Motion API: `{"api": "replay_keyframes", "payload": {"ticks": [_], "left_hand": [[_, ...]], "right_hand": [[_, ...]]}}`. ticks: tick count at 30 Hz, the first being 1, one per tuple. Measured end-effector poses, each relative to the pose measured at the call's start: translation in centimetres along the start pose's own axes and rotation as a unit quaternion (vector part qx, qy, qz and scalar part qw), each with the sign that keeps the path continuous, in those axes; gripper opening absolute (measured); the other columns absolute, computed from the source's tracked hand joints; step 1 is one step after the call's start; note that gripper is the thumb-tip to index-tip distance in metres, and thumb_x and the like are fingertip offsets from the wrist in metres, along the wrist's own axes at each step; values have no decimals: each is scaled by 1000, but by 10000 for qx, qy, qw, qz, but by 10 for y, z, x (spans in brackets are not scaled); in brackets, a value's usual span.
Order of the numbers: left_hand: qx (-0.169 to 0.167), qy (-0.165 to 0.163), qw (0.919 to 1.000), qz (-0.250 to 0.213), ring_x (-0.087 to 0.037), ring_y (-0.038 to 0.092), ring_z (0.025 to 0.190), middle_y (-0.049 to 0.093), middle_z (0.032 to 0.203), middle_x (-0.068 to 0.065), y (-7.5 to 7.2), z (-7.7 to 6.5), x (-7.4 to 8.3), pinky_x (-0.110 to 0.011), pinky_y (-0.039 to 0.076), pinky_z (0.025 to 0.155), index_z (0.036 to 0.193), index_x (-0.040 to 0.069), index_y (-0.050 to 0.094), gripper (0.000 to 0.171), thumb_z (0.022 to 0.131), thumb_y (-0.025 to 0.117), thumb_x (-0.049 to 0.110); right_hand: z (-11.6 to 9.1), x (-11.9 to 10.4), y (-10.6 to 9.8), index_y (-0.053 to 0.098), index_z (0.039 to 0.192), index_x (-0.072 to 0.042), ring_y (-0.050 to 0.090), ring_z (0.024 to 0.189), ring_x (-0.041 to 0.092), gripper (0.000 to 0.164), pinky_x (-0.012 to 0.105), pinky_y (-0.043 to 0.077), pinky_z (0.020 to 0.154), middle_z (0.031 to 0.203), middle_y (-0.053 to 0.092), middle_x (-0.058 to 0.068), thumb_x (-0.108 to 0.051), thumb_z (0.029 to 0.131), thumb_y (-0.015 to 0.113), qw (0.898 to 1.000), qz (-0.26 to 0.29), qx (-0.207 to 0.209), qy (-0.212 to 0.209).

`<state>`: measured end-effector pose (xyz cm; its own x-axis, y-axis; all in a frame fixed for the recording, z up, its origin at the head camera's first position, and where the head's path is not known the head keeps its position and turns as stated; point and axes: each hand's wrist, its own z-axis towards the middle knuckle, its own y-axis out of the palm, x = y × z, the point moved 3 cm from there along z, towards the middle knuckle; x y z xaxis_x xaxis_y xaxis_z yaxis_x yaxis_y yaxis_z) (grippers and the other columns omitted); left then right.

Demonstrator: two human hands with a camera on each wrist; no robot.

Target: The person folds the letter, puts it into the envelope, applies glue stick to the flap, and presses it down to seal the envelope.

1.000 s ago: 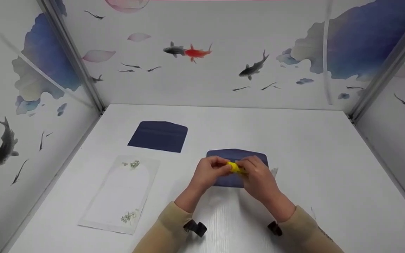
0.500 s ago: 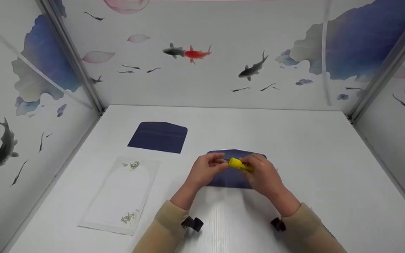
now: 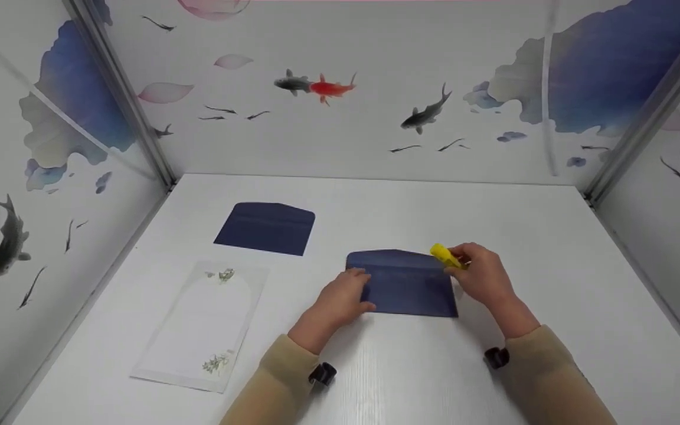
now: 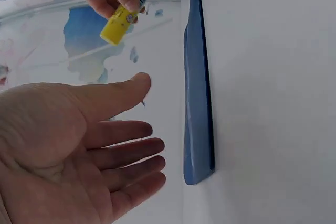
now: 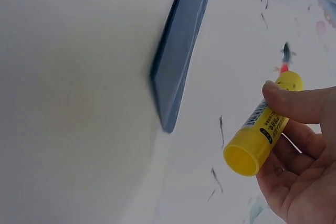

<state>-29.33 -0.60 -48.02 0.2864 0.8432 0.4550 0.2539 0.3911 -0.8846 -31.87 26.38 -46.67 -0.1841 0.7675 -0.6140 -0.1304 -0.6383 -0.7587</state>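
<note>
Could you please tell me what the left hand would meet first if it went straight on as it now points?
Probably the nearer dark blue, rectangular paper envelope: the left hand points towards it in the left wrist view, though depth is unclear.

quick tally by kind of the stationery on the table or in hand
Dark blue paper envelopes: 2
Yellow cylindrical tube with a printed label: 1
White rectangular sheet with green plant print: 1
Total: 4
</note>
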Motion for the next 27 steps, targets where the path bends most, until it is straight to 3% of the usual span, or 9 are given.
{"api": "replay_keyframes", "payload": {"ticks": [3,6,9,13,17,21,27], "left_hand": [[-507,219,9962,668,-31,33,156,38,165,-13,6,-9,9,-47,37,123,154,7,48,70,94,76,33],[-927,257,9919,825,-32,26,159,30,170,-12,12,-16,12,-49,36,123,158,13,43,74,94,75,35],[-1131,233,9886,966,-32,24,159,26,171,-12,17,-20,13,-49,36,124,159,17,41,78,92,77,37],[-1176,223,9873,1047,-33,23,159,24,171,-12,20,-22,13,-48,35,124,159,17,40,84,89,80,39],[-1179,189,9875,1029,-33,23,160,24,171,-12,21,-21,13,-49,35,124,159,17,40,85,88,81,39],[-1154,192,9874,1066,-33,24,159,25,171,-12,21,-20,14,-48,34,124,159,16,41,86,87,82,39],[-1114,181,9884,1017,-33,24,159,26,171,-12,21,-21,14,-49,34,124,158,16,42,87,86,84,38]], "right_hand": [[7,21,-16,66,124,6,66,106,41,35,55,56,97,120,68,28,-3,91,75,9992,-150,-60,355],[13,42,-31,64,127,8,64,106,42,39,56,55,97,121,67,31,-8,93,74,9976,-271,-75,639],[18,63,-46,60,130,11,61,109,44,44,58,53,100,124,64,34,-12,95,72,9950,-381,-138,912],[24,89,-66,56,133,15,58,113,48,50,60,50,102,128,59,38,-14,96,70,9903,-490,-263,1274],[29,111,-79,51,135,17,56,111,45,55,54,54,98,131,55,38,-18,96,69,9802,-457,-550,1848],[32,128,-86,48,137,19,55,105,40,61,48,56,95,134,52,38,-21,96,68,9651,-421,-876,2431],[32,140,-88,44,138,21,51,106,39,64,54,50,106,136,49,38,-22,97,68,9500,-429,-1023,2920]]}}
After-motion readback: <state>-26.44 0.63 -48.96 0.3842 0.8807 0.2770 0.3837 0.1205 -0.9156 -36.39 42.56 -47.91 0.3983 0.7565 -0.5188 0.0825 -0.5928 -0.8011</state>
